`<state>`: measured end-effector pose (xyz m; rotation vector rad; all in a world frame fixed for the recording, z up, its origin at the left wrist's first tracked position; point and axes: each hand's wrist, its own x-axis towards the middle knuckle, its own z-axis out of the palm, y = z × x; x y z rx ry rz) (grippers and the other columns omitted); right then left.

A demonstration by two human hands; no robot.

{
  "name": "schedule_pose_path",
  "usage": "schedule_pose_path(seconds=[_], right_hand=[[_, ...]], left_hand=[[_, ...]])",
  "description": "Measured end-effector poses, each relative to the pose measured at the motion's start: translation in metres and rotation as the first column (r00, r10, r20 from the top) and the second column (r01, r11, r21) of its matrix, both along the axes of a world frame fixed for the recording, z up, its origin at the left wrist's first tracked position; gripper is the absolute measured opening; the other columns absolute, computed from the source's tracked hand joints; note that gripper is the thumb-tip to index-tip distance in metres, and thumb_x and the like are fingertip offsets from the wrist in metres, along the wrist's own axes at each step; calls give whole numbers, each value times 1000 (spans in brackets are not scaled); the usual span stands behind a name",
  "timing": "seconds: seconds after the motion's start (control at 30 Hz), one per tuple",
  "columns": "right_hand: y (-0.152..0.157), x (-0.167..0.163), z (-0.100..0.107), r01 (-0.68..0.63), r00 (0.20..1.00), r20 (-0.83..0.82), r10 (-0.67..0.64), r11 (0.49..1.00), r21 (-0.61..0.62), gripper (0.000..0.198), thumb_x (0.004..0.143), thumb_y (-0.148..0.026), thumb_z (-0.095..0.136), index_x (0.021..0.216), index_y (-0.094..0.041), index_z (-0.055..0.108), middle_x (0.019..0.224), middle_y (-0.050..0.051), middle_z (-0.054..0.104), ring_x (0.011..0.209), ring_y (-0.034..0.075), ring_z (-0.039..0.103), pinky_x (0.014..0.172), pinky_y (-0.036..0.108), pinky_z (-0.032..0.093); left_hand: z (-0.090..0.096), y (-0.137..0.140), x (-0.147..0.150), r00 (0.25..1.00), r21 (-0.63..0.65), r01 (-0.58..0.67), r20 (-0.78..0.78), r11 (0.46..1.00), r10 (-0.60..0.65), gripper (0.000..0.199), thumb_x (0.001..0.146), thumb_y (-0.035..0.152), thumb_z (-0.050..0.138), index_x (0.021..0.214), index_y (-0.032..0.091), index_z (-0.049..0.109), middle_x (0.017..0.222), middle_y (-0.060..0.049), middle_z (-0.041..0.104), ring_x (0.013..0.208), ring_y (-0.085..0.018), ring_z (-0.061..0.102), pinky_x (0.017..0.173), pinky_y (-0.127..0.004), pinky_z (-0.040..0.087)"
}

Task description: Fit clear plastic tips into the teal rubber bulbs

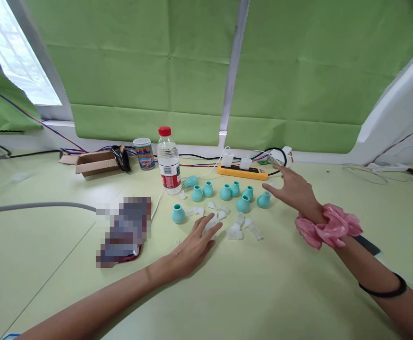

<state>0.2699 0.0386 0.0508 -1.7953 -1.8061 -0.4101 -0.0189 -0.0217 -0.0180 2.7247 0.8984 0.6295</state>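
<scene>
Several small teal rubber bulbs (243,203) stand scattered on the pale yellow-green table (249,293), with clear plastic pieces (235,231) lying among them. My left hand (195,245) rests flat on the table, fingertips on a clear piece (211,223). My right hand (293,191), a pink scrunchie (329,227) on its wrist, hovers with fingers spread just right of the rightmost teal bulb (263,200). Neither hand grips anything.
Behind the bulbs stand a water bottle with a red cap (168,163), a printed can (144,153), a cardboard box (98,163) and an orange power strip (242,171) with plugs and cables. A blurred dark object (126,229) lies left of my hand. A green curtain hangs behind.
</scene>
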Motion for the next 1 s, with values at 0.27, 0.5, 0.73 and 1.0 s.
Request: schedule_pose_path(seconds=[0.27,0.5,0.73,1.0], right_hand=[[-73,-74,-44,-601,766,221,603,795,-86,42,76,-37,48,113,-16,44,128,14,36,114,28,36,89,44,38],[-79,-68,-75,-520,816,93,571,794,-316,52,78,-43,43,122,-16,37,129,13,34,118,28,28,92,47,34],[-59,-105,-75,-581,768,97,633,753,-309,56,76,-39,46,125,-13,34,132,13,29,122,29,22,95,47,29],[-46,-105,-80,-570,800,102,592,802,-182,33,80,-25,44,111,-17,48,109,9,55,109,26,40,89,48,33]], left_hand=[[1,-31,-27,969,210,-95,-204,973,138,50,83,23,38,130,15,22,138,-16,18,125,-33,15,95,-53,27],[-15,-55,-43,946,190,-222,-194,956,259,60,84,30,36,133,10,8,139,-17,10,126,-34,5,96,-52,27],[-10,-21,0,984,132,-97,-138,986,115,55,86,20,31,132,4,5,138,-22,0,125,-31,-4,98,-50,25],[-20,1,2,993,105,-116,-16,988,118,48,83,12,34,128,9,18,134,-17,27,127,-24,14,96,-42,35]])
